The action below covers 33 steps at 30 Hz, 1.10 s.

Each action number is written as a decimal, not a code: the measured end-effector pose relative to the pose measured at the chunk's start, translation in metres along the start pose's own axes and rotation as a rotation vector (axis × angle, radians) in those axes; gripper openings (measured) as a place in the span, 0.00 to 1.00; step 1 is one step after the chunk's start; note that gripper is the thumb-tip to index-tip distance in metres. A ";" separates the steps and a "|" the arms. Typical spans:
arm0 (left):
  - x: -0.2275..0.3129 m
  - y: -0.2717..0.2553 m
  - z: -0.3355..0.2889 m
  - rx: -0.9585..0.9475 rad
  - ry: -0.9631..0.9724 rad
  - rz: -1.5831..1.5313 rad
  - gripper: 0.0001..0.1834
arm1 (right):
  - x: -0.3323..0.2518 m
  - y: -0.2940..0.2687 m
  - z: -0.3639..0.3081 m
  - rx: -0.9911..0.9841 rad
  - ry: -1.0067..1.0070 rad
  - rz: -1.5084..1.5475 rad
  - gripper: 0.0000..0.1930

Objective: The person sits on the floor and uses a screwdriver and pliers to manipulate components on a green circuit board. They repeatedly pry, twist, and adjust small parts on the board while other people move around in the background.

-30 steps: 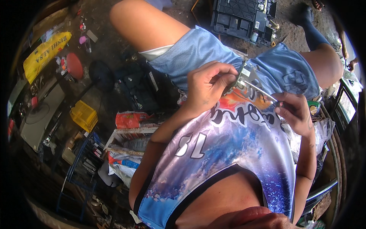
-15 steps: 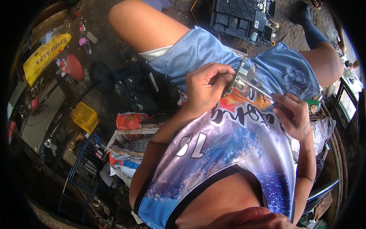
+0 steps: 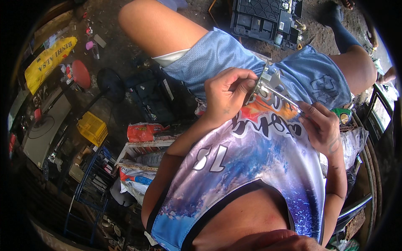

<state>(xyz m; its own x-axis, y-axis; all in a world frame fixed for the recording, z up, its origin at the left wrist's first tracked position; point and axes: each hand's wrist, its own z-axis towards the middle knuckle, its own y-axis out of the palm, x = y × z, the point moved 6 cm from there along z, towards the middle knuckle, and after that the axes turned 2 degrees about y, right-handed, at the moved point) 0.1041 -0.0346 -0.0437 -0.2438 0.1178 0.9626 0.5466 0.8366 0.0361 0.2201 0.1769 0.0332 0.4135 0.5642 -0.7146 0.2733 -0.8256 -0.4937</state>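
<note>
My left hand [image 3: 228, 90] pinches a thin, shiny metal plate [image 3: 262, 77] between thumb and fingers, above my lap. The plate stands on edge, and part of it is hidden behind the fingers. My right hand [image 3: 321, 127] is closed round a screwdriver [image 3: 281, 97]; its slim silver shaft slants up to the left, and its tip reaches the plate. The fingers cover most of the screwdriver's handle. I cannot make out whether the tip sits in a screw.
Beyond my knees a black plastic machine chassis [image 3: 266, 23] lies on the dirt floor. To the left stand a yellow crate [image 3: 92, 128], a red round seat [image 3: 81, 74] and a blue metal rack [image 3: 86, 180]. A white box of bags [image 3: 144, 146] is by my left elbow.
My right hand has turned slightly at the wrist, with the screwdriver still against the plate. My left hand holds the plate in nearly the same place.
</note>
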 end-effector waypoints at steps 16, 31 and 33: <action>0.006 0.002 0.003 0.028 0.084 0.067 0.05 | 0.002 -0.003 0.000 -0.033 0.039 0.077 0.18; 0.008 0.005 -0.009 0.036 0.140 0.021 0.06 | 0.015 -0.001 -0.002 -0.162 0.144 0.338 0.18; 0.004 0.006 -0.012 0.050 0.063 -0.016 0.05 | 0.014 -0.001 -0.004 -0.138 0.141 0.305 0.16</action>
<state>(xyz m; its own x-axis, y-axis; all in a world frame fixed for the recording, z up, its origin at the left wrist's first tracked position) 0.1160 -0.0353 -0.0365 -0.2005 0.0716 0.9771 0.5016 0.8642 0.0396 0.2286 0.1858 0.0258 0.6072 0.2927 -0.7386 0.2294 -0.9547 -0.1897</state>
